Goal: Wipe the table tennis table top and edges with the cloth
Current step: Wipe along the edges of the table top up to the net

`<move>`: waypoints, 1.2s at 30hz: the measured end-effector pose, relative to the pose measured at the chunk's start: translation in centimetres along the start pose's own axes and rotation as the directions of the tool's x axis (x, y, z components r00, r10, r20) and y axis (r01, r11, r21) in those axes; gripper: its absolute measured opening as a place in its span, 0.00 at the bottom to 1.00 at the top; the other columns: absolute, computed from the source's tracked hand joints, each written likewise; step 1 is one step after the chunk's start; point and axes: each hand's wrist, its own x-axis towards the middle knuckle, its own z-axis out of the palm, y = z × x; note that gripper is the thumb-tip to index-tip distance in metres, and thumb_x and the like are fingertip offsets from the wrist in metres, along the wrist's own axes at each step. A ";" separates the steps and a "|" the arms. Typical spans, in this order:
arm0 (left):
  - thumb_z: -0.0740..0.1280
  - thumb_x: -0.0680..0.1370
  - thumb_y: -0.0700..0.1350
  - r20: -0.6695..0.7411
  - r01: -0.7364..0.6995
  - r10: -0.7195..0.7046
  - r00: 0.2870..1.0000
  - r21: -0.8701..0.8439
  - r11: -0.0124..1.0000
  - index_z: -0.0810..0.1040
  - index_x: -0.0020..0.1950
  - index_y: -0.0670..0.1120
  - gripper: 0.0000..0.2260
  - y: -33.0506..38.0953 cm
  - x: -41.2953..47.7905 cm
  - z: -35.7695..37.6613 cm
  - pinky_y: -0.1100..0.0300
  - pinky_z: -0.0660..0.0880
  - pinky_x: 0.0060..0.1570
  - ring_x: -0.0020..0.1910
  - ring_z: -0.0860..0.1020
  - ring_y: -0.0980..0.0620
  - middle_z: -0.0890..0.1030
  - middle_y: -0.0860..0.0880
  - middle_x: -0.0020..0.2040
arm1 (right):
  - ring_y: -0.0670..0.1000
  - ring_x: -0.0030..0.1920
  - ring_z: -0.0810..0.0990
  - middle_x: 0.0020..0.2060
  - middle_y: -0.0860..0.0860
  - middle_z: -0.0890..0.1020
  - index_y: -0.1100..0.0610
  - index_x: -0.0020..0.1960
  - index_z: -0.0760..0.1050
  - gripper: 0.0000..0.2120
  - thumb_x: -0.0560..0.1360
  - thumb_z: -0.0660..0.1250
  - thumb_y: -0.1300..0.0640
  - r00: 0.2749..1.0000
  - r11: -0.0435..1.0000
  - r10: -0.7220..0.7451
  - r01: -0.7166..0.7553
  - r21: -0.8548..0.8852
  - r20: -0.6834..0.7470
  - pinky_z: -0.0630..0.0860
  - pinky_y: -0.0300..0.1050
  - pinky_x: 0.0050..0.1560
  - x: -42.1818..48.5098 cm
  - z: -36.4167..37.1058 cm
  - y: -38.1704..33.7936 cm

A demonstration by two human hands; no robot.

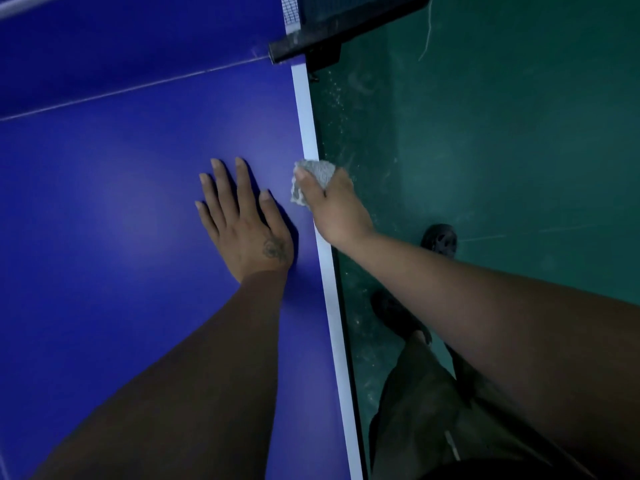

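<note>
At the long side of the blue table tennis table top [121, 202], seen from the head camera, the right hand [334, 206] gripped a small bunched grey cloth [317, 169] and held it against the white edge stripe [308, 133], well short of the black net clamp [311, 43]. I think the cloth sat there because the edge was the part being wiped. The thumb [304, 178] lay on the table side of the cloth, and the other fingers curled over its outer side, mostly hidden; the cloth stuck out past them toward the net. The left hand [242, 223] rested flat on the blue surface just beside it with straight, spread fingers [221, 178], holding nothing, probably to support the leaning body.
</note>
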 end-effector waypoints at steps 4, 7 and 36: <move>0.57 0.89 0.49 -0.011 -0.015 0.015 1.000 -0.010 1.000 0.64 0.86 0.48 0.25 0.0 -0.1 -0.1 0.38 0.52 0.84 0.87 0.55 0.42 0.60 0.44 0.87 | 0.53 0.59 0.78 0.66 0.55 0.75 0.58 0.77 0.63 0.31 0.84 0.63 0.38 0.999 0.998 -0.011 0.014 -0.053 0.052 0.73 0.45 0.55 -4.8 0.3 3.6; 0.56 0.89 0.50 -0.007 -0.023 0.023 1.000 -0.015 1.000 0.63 0.87 0.48 0.25 -0.1 -0.1 0.1 0.37 0.52 0.84 0.87 0.55 0.43 0.59 0.45 0.87 | 0.55 0.65 0.79 0.70 0.56 0.74 0.58 0.83 0.54 0.36 0.84 0.61 0.38 0.984 0.994 0.067 -0.052 -0.092 0.162 0.77 0.52 0.66 -8.8 0.3 6.3; 0.57 0.88 0.50 0.008 -0.018 0.018 1.000 -0.012 1.000 0.63 0.87 0.48 0.26 -0.7 -0.3 0.1 0.38 0.52 0.84 0.88 0.53 0.44 0.58 0.45 0.88 | 0.58 0.70 0.75 0.72 0.60 0.72 0.63 0.82 0.58 0.36 0.84 0.66 0.44 1.000 0.999 0.003 -0.004 -0.038 -0.023 0.73 0.53 0.71 -2.5 0.8 0.5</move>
